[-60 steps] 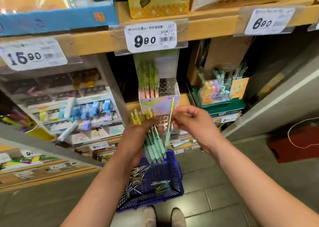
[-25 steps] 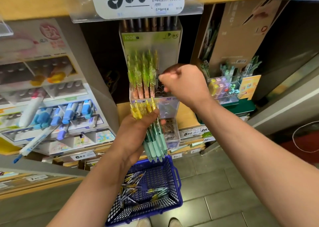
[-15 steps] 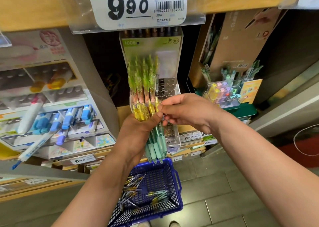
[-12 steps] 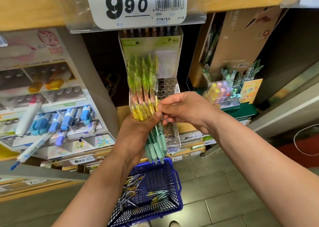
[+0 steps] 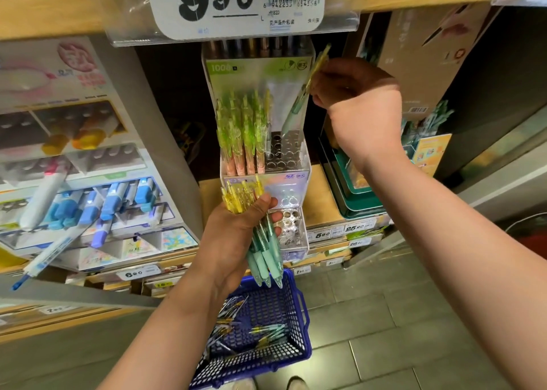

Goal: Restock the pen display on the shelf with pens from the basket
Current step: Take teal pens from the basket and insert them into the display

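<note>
Right hand [image 5: 356,102] now pinches one mint pen [image 5: 295,109], just drawn from the left hand's [image 5: 236,237] gripped bundle [image 5: 263,263], tip-down over empty holes in the pen display [image 5: 257,69], ready to insert.

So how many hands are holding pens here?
2. The left hand grips a bundle of pens before the display; the right hand pinches a single pen above its empty holes.

We get a single wide-angle view from the head, looking forward and down: close to the clear pen display [image 5: 257,69], with the blue basket [image 5: 305,345] on the tiled floor [image 5: 384,315] beneath.
</note>
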A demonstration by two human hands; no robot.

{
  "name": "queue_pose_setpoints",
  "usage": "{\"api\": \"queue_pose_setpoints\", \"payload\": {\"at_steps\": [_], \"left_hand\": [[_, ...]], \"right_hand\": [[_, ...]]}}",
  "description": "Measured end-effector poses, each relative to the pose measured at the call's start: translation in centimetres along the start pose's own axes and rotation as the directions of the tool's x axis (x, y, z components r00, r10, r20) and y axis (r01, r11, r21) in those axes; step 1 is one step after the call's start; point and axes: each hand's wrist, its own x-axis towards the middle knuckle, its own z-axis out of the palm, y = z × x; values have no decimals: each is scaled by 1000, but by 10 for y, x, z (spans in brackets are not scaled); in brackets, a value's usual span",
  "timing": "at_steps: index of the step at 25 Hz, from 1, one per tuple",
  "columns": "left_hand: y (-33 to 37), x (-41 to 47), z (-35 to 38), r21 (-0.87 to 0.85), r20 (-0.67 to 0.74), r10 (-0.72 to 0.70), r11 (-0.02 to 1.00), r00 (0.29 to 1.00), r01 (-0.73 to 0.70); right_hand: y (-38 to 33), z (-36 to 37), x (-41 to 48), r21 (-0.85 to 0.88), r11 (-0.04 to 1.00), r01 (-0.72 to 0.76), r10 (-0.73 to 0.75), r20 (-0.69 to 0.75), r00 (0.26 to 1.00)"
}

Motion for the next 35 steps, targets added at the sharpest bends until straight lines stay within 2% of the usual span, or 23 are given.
{"api": "queue_pose_setpoints", "payload": {"at_steps": [2, 7, 10, 14, 17, 19, 23, 25, 27, 31, 33, 35], "left_hand": [[-1, 0, 1, -7, 5, -1, 1000, 1000, 1], [3, -2, 3, -17, 34, 1, 1000, 999, -1], [4, -3, 4, -8, 30, 4, 1000, 1000, -4], [5, -4, 5, 20, 39, 16, 1000, 999, -17], [6, -5, 5, 38, 48, 33, 999, 998, -35], [8, -6, 5, 40, 61, 48, 998, 997, -50], [12, -7, 7, 103, 132, 100, 988, 986, -114], [12, -8, 9, 143, 147, 134, 978, 980, -155], [12, -9, 10, 154, 149, 148, 973, 978, -171], [8, -10, 11, 170, 140, 136, 972, 981, -159], [6, -9, 12, 166, 113, 129, 975, 985, -147], [6, -8, 12, 154, 91, 123, 979, 988, -136]], "right_hand": [[3, 6, 2, -32, 998, 45, -45, 16, 999], [11, 19, 3, -201, 977, 72, -47, 125, 991], [14, 24, 2, -373, 918, 133, -56, 210, 976], [15, 27, 1, -533, 830, 162, 5, 297, 955], [11, 18, -8, -479, 878, 8, 111, 219, 969], [9, 9, -24, -428, 898, -107, 236, 262, 936], [5, 5, -59, -396, 880, -263, 455, 541, 707], [6, 7, -65, -353, 867, -351, 497, 563, 661], [8, 7, -65, -330, 860, -390, 511, 535, 673], [8, 6, -63, -235, 883, -406, 470, 449, 760], [7, 4, -65, -238, 888, -393, 460, 485, 744], [6, 5, -69, -344, 891, -297, 446, 540, 714]]}}
